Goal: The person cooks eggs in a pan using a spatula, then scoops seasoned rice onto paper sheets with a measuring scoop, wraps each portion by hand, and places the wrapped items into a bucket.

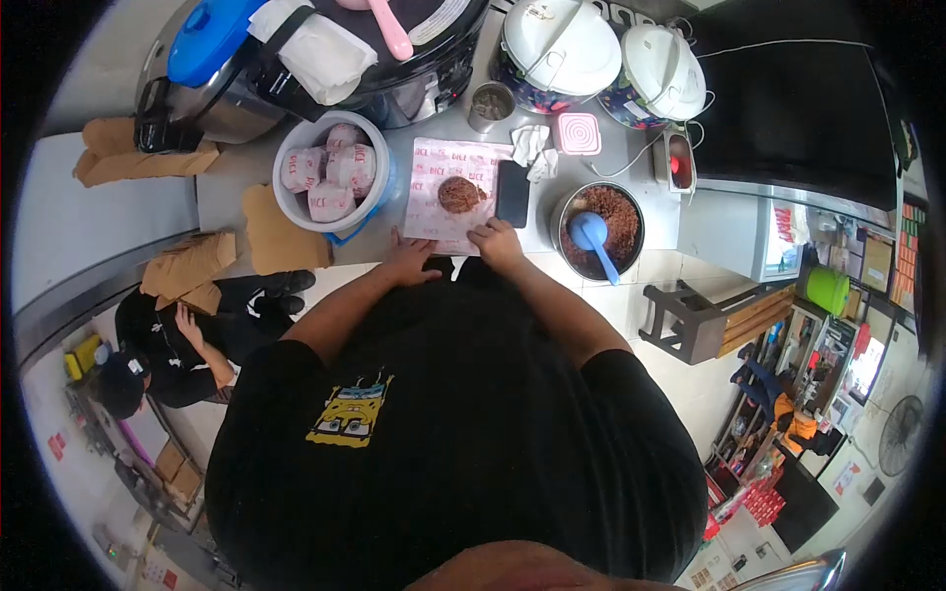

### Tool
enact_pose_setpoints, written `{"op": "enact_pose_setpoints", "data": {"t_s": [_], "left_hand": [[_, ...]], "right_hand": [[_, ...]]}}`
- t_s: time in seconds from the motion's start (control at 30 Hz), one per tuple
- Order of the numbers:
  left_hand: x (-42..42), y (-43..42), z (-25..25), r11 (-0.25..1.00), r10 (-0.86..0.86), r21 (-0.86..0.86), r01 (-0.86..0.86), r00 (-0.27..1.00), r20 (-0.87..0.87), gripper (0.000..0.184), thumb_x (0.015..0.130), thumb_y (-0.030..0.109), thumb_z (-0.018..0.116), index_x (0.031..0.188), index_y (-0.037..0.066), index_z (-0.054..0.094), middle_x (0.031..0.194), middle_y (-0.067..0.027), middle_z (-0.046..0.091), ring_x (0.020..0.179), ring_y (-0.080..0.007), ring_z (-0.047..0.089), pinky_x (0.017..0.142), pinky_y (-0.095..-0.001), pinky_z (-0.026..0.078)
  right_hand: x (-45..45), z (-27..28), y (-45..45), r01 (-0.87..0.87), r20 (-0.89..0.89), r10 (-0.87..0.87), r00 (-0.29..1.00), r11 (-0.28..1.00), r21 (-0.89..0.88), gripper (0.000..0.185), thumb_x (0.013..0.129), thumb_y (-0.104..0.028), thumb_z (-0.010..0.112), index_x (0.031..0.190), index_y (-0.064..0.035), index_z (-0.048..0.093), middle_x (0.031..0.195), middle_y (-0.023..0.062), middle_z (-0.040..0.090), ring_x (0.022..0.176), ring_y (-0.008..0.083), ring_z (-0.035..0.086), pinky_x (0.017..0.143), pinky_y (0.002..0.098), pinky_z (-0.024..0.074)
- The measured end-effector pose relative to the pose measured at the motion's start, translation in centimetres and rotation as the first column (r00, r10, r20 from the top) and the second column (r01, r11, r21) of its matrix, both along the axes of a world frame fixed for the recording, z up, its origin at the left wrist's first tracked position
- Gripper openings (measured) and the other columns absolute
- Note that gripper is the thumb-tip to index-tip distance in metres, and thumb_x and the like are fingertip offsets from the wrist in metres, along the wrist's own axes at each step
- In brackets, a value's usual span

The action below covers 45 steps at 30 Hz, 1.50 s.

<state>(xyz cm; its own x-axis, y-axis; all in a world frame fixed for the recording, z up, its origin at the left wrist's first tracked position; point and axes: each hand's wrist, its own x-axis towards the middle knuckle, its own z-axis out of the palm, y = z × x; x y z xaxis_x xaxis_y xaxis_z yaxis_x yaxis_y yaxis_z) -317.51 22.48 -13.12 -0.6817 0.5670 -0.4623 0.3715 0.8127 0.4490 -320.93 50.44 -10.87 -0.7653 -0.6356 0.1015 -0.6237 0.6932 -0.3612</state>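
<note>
A printed pink-and-white wrapping paper sheet lies flat on the metal counter. On it sits a mound of brown, crumbly rice-like food, with some bits scattered to its right. At the sheet's near left corner is my left hand, its thumb apart from its outstretched fingers. My right hand has curled fingers at the near right edge of the paper, seemingly pinching it. Just beyond that hand, a dark phone-like slab overlaps the sheet's right side.
Wrapped bundles fill a white bucket at left. A metal pot at right holds brown food and a blue scoop. Behind stand a metal cup, a pink box and lidded pots. A seated person is at left.
</note>
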Motion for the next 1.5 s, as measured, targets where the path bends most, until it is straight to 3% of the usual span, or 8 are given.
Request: {"op": "enact_pose_setpoints", "data": {"t_s": [0.1,0.17,0.37,0.57,0.87,1.2,1.37,1.5], "left_hand": [[-1.3,-1.2,0.2,0.997,0.065,0.027,-0.066,0.996,0.064,0.089,0.083,0.047,0.075,0.152,0.004,0.038,0.156,-0.0192,0.041,0.137,-0.0435,0.046,0.117,-0.0678,0.021],[-1.5,-2.0,-1.9,0.629,0.731,0.293,-0.720,0.677,0.092,0.075,0.081,0.033,0.078,0.146,0.009,0.049,0.153,-0.0189,0.046,0.135,-0.0430,0.047,0.116,-0.0640,0.027],[-4.3,-3.3,-0.8,0.918,0.172,0.397,0.020,0.880,-0.443,0.035,0.086,0.017,0.069,0.121,0.017,0.072,0.147,-0.0087,0.055,0.140,-0.0337,0.047,0.113,-0.0561,0.034],[-2.2,-6.0,-3.3,0.935,-0.120,0.279,0.218,0.937,-0.329,0.028,0.087,0.017,0.069,0.114,0.018,0.076,0.121,0.0018,0.073,0.134,-0.0222,0.056,0.113,-0.0519,0.035],[-1.5,-4.7,-0.3,0.585,0.651,0.373,-0.720,0.691,0.313,0.030,0.098,0.027,0.064,0.097,-0.003,0.069,0.091,-0.0234,0.072,0.086,-0.0400,0.071,0.072,-0.0472,0.053],[-2.9,0.2,1.0,0.549,0.835,0.262,-0.793,0.533,-0.137,0.035,0.098,0.033,0.059,0.122,0.008,0.066,0.109,-0.0206,0.072,0.095,-0.0384,0.068,0.083,-0.0543,0.050],[-0.5,2.0,3.6,0.987,-0.132,0.033,0.159,0.904,-0.407,0.066,0.090,0.039,0.067,0.146,0.009,0.052,0.157,-0.0137,0.041,0.146,-0.0339,0.035,0.114,-0.0654,0.026],[0.6,2.2,3.3,0.990,-0.137,-0.049,0.129,0.878,-0.458,0.076,0.089,0.050,0.067,0.148,0.006,0.048,0.162,-0.0149,0.033,0.151,-0.0358,0.028,0.116,-0.0664,0.024]], "right_hand": [[0.6,0.6,-1.0,-0.038,0.051,0.032,0.998,0.992,0.120,0.025,0.076,-0.012,0.065,0.099,-0.0151,0.074,0.096,-0.0005,0.068,0.095,0.0250,0.060,0.080,0.0408,0.0517],[0.5,0.4,-0.8,0.027,0.062,-0.032,0.998,0.996,0.083,0.024,0.077,-0.011,0.064,0.099,-0.0149,0.074,0.096,-0.0001,0.068,0.097,0.0260,0.061,0.082,0.0415,0.0522],[1.2,-2.2,1.8,0.140,0.105,-0.140,0.984,0.990,0.012,0.021,0.080,-0.007,0.062,0.095,-0.0130,0.075,0.098,0.0046,0.069,0.102,0.0293,0.066,0.087,0.0451,0.0544],[1.0,-0.9,3.5,0.030,0.403,-0.053,0.914,0.998,0.063,0.022,0.079,-0.004,0.064,0.097,-0.0083,0.076,0.101,0.0111,0.074,0.093,0.0306,0.071,0.083,0.0431,0.0572],[1.0,-1.8,0.7,0.617,0.705,-0.211,0.677,0.685,-0.387,0.014,0.094,-0.013,0.071,0.096,0.0004,0.075,0.076,0.0093,0.073,0.069,0.0175,0.067,0.066,0.0331,0.0528],[-2.2,-3.8,-0.3,0.758,0.686,-0.543,0.484,0.652,-0.018,0.028,0.093,-0.027,0.071,0.095,0.0004,0.075,0.075,0.0158,0.073,0.068,0.0235,0.070,0.066,0.0381,0.0522],[-2.5,-3.7,-1.0,0.739,0.613,-0.596,0.518,0.673,0.029,0.025,0.090,-0.025,0.070,0.097,-0.0018,0.075,0.080,0.0172,0.073,0.071,0.0298,0.072,0.069,0.0416,0.0547],[-5.1,-1.8,-3.5,0.472,0.202,-0.478,0.855,0.878,0.078,0.040,0.086,-0.024,0.071,0.123,-0.0104,0.066,0.109,0.0151,0.071,0.103,0.0317,0.069,0.085,0.0438,0.0557]]}}
